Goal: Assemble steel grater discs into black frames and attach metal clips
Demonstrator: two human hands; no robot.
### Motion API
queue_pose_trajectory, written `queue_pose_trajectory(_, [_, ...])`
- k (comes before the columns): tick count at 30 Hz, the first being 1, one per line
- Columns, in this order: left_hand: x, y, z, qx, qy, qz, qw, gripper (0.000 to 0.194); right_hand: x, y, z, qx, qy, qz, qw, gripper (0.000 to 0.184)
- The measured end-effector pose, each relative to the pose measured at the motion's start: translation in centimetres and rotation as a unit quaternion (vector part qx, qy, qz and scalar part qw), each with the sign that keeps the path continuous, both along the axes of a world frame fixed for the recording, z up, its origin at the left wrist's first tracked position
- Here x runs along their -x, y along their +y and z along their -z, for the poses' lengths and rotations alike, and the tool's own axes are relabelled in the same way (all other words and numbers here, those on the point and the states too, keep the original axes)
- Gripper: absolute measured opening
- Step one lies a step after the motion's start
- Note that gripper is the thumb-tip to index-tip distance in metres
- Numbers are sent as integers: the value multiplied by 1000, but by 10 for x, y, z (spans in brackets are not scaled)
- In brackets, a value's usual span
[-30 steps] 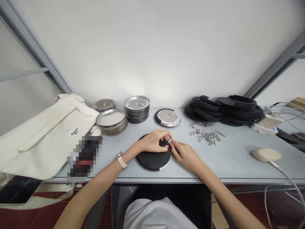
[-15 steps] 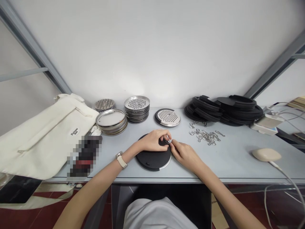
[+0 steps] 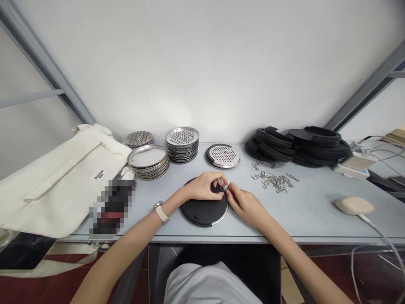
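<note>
A round black disc (image 3: 202, 213) with a bare metal rim along its right side lies flat near the table's front edge. My left hand (image 3: 204, 187) rests over its far part, fingers curled and closed about a small metal wire clip (image 3: 223, 189) at the disc's right rim. From the other side, my right hand (image 3: 245, 203) pinches the same clip between thumb and forefinger. The fingers partly hide the clip, so how it sits on the disc cannot be made out. Several similar wire clips (image 3: 275, 181) lie in a loose pile to the right.
Stacked metal grater discs (image 3: 182, 139) and plain metal discs (image 3: 148, 157) stand at the back left. One grater disc in a black holder (image 3: 224, 156) lies behind my hands. Black holders (image 3: 316, 145) are piled back right. A white bag (image 3: 66, 181) and corded cream device (image 3: 354, 205) flank the workspace.
Both hands stay at the disc's right rim with the clip. The right fingers shift slightly at the clip; all else stays in place.
</note>
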State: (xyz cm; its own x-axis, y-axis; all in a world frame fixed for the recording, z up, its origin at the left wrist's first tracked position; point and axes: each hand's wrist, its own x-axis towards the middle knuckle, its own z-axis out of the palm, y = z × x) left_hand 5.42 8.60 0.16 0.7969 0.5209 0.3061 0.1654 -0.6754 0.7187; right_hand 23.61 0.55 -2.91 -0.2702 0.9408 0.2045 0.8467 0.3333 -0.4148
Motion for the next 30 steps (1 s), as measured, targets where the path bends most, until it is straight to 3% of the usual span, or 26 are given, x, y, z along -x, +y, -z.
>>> queue_pose_trajectory(10, [0,-1,-2,8,7,4,1000,30,0,0,-1,15,58,-8,998,16])
queue_pose_trajectory(30, [0,0,-1,-6,15,9,1000,26,1,2,1,-14,-38,-1,999,24])
